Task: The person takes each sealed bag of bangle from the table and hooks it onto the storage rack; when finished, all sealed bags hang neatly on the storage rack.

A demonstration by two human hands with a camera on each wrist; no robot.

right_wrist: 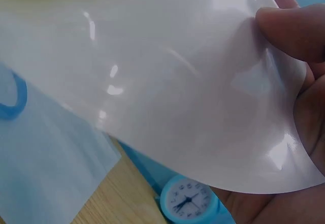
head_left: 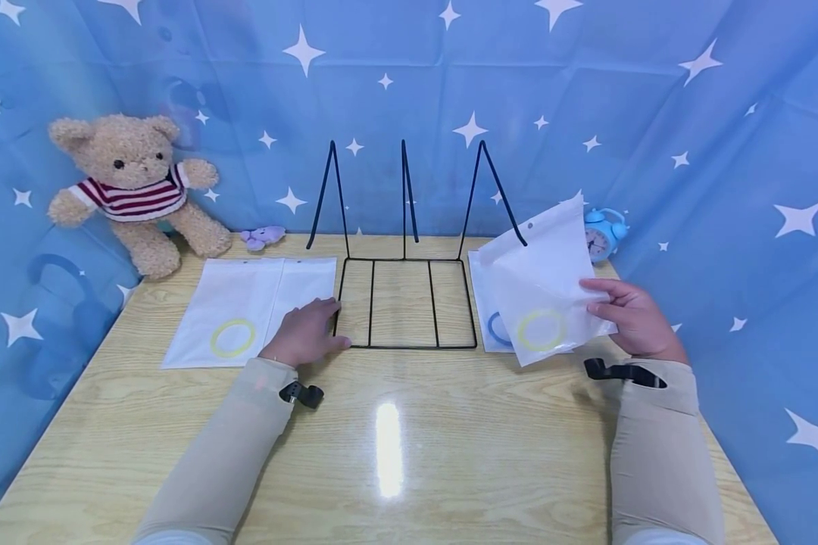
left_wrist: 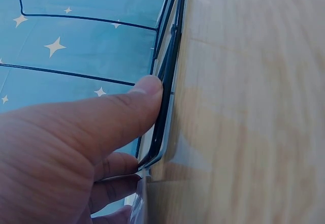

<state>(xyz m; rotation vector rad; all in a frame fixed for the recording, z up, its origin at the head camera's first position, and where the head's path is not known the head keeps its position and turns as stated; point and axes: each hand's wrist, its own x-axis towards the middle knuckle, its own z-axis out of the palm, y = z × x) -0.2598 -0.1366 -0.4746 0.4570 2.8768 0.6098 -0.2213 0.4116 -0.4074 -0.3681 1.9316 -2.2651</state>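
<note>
A black wire rack (head_left: pixel 404 347) with three slanting prongs stands mid-table. My left hand (head_left: pixel 305 333) holds its front left corner, thumb on the wire in the left wrist view and fingers curled at the other side. Between thumb and fingers, my right hand (head_left: pixel 637 318) pinches the lower right edge of a white plastic bag (head_left: pixel 552 265) bearing a yellow ring (head_left: pixel 520 333). The bag is raised and tilted, with the punched hole at its top close to the tip of the rack's right prong (head_left: pixel 511 216). Beneath it lies another white bag (head_left: pixel 479 291) with a blue ring (head_left: pixel 492 333).
White bags (head_left: pixel 201 318) lie flat left of the rack, one with a yellow ring (head_left: pixel 213 347). Along the back are a teddy bear (head_left: pixel 139 204), a small purple toy (head_left: pixel 262 237) and a blue alarm clock (head_left: pixel 601 241). A blue star-patterned curtain (head_left: pixel 409 68) hangs around the table.
</note>
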